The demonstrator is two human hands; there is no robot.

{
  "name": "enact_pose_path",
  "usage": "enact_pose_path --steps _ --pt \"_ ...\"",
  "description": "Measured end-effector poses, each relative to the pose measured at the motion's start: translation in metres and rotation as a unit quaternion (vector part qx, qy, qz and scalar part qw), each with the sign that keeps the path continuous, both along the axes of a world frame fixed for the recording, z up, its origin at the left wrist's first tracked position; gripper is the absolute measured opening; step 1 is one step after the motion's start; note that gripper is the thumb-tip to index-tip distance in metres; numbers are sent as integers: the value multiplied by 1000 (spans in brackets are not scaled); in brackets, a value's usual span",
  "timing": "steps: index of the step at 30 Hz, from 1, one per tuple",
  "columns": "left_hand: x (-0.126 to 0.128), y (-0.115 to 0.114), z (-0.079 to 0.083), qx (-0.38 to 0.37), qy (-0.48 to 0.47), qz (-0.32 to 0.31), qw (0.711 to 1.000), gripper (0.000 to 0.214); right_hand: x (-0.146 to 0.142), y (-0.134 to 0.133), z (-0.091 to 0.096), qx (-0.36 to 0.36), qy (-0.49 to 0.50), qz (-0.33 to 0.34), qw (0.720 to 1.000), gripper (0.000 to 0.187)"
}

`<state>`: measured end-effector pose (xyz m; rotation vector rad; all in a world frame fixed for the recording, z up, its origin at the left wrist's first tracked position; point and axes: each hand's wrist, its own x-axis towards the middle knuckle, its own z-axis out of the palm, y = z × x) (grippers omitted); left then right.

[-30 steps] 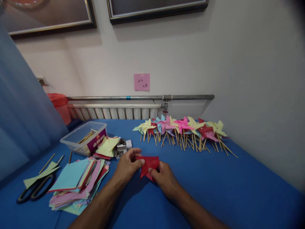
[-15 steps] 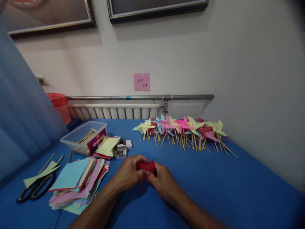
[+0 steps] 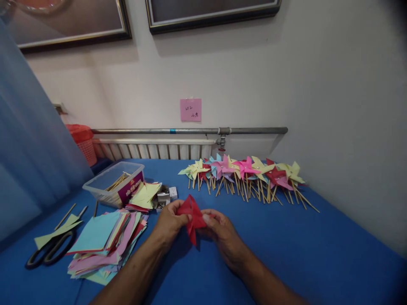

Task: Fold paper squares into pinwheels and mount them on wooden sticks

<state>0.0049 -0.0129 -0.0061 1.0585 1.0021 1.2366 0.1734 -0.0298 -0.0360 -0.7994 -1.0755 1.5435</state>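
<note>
A red sheet of paper (image 3: 192, 215), cut and with pointed corners spread out like a pinwheel, is held just above the blue table. My left hand (image 3: 171, 220) pinches its left side, thumb on top. On the right side, my right hand (image 3: 219, 231) grips another corner between thumb and fingers; its lower fingers are partly hidden. Left of my hands lie a stack of coloured paper squares (image 3: 95, 233) and a smaller pile of yellow and red paper (image 3: 144, 195). Small boxes of metal pins (image 3: 163, 199) stand just beyond my left hand.
Finished paper pinwheels (image 3: 244, 167) on sticks lie in a row at the back right. A clear plastic box (image 3: 95, 190) holds wooden sticks. Black-handled scissors (image 3: 51, 254) lie at the left under a green paper piece (image 3: 60, 234). A blue curtain (image 3: 34, 140) hangs at the left.
The red paper, bunched between both hands before, is now spread out with its points showing. My right hand has opened out slightly to the right. The view has shifted a little.
</note>
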Motion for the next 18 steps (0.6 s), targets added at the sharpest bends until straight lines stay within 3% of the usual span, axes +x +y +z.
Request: enact_pose_path --steps 5,12,18 --pt "6 -2 -4 1 -57 36 998 30 -11 -2 -2 41 14 12 999 41" --pt "22 -8 -5 -3 -72 69 995 30 -24 8 -23 21 -57 -131 990 32" --pt "26 -8 -8 -3 -69 58 996 31 -21 14 -32 -6 -58 -170 984 25"
